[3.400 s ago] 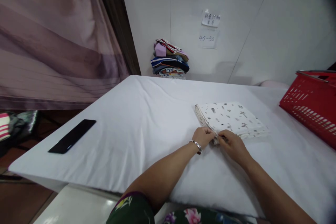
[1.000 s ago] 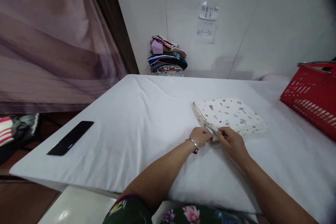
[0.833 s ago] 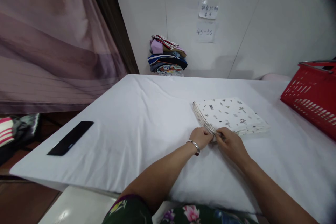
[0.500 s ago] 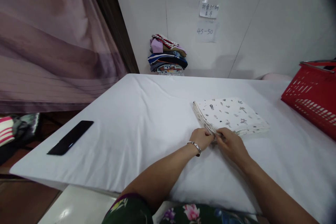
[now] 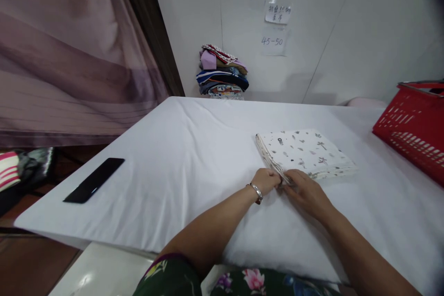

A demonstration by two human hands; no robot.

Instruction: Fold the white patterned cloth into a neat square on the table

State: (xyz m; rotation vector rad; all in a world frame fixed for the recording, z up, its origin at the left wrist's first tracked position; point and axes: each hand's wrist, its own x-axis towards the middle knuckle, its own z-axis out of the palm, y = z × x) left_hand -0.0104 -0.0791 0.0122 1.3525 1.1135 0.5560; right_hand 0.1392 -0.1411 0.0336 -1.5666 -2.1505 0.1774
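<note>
A folded white cloth (image 5: pixel 305 150) with small printed palm trees and leaves lies in several layers on the white-covered table (image 5: pixel 194 162). At its near left corner, my left hand (image 5: pixel 266 181) is closed with the fingertips on the edges of the layers. My right hand (image 5: pixel 307 193) grips the same corner from the right, its thumb and fingers pinched on the cloth. The two hands nearly meet there. Exactly which layers each hand holds is hidden by the fingers. A bracelet (image 5: pixel 256 193) circles my left wrist.
A red plastic basket (image 5: pixel 412 125) stands at the table's right side. On the left lies a flat black object (image 5: pixel 95 180). Behind the far edge rises a stack of folded fabrics (image 5: pixel 224 74) against the wall, below paper notes (image 5: pixel 274 41). A pinkish curtain (image 5: pixel 69 55) hangs at left.
My left hand has shifted slightly left at the cloth's corner, and my right fingers have drawn closer over the edge. The cloth stays in place.
</note>
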